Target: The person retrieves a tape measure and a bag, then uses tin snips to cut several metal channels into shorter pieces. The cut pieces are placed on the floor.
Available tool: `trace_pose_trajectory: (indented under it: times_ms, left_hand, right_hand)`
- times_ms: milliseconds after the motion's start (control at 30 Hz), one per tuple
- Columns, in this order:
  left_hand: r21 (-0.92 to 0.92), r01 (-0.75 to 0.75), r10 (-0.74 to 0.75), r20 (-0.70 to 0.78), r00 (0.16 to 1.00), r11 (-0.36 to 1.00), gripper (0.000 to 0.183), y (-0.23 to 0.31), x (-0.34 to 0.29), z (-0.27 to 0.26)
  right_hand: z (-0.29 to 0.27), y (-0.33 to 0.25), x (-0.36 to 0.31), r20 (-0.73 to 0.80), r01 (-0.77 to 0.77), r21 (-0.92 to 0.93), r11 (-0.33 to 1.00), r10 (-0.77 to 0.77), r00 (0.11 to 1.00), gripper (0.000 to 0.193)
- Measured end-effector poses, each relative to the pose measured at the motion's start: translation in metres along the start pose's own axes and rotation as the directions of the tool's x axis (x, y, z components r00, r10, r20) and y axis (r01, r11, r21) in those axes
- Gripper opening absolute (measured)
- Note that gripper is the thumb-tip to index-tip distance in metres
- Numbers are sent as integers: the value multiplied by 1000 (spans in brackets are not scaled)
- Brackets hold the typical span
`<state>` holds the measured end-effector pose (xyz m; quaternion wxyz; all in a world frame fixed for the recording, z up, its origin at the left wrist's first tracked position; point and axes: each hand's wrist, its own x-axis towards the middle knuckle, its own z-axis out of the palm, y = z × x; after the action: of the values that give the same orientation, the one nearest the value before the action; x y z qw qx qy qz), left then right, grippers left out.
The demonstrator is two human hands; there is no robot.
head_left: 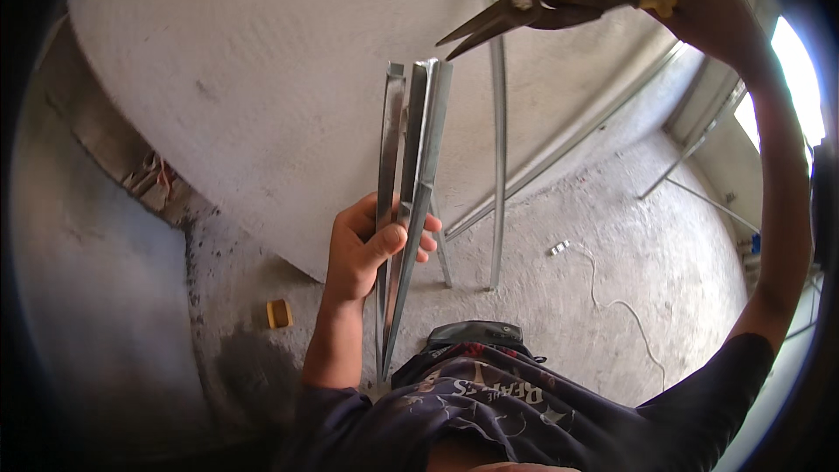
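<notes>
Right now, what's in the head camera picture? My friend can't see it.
A person's left hand grips thin metal strips; the right hand holds slightly open snips near the strips' tops. A white cable lies on the rough grey floor.

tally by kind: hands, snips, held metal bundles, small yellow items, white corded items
Hands: 2 (left hand, right hand)
Snips: 1
Held metal bundle: 1
Small yellow item: 1
White corded item: 1
Total: 6

A yellow box (279, 314) and white cable (595, 294) lie apart; window (797, 87) glowing.
</notes>
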<state>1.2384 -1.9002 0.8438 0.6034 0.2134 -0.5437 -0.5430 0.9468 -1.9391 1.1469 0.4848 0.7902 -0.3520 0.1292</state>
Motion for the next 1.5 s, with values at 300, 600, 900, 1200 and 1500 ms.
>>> trace_pose_trajectory:
  times_ms: [300,600,900,1200,1500]
  left_hand:
    - [70,276,-283,142,948,959,72,-36,69,102]
    - [-207,555,-431,438,789,806,60,-146,67,250]
    - [-139,632,-422,634,648,762,61,-240,126,411]
    - [-123,614,-366,707,605,779,62,-335,213,488]
    - [292,395,-491,499,714,871,16,-437,362,567]
  right_hand:
    - [43,137,-65,64,224,-30,974,-222,973,58]
    - [82,264,-250,121,286,118,951,-300,946,34]
    - [79,373,-413,296,6,-40,999,6,955,32]
    - [148,467,-497,214,-43,-28,999,48,976,26]
    - [246,587,-518,474,-54,-112,992,101,875,26]
